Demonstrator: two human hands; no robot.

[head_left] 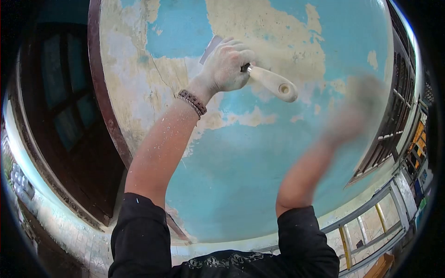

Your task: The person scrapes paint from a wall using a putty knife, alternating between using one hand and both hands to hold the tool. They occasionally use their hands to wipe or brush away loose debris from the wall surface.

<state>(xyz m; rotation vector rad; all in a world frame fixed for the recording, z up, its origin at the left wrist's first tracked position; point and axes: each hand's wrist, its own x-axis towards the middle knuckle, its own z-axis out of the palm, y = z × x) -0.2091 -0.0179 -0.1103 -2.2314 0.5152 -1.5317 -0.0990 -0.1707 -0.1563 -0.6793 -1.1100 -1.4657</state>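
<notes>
My left hand (227,65), dusted white and with a braided bracelet (192,103) at the wrist, is closed around a scraper whose pale handle (273,83) points to the right. A flat blade (211,49) shows beyond the knuckles, close to the wall. My right hand (354,111) is raised at the right in front of the wall, smeared by motion, so its fingers and anything in them cannot be made out. The wall (241,171) is blue, with patches of cream and bare surface where paint is gone.
A dark wooden door (69,106) with a brown frame (104,88) stands at the left. To the right is a barred window (394,106). A metal ladder (371,222) lies low at the right, near a brown piece (380,266) at the bottom edge.
</notes>
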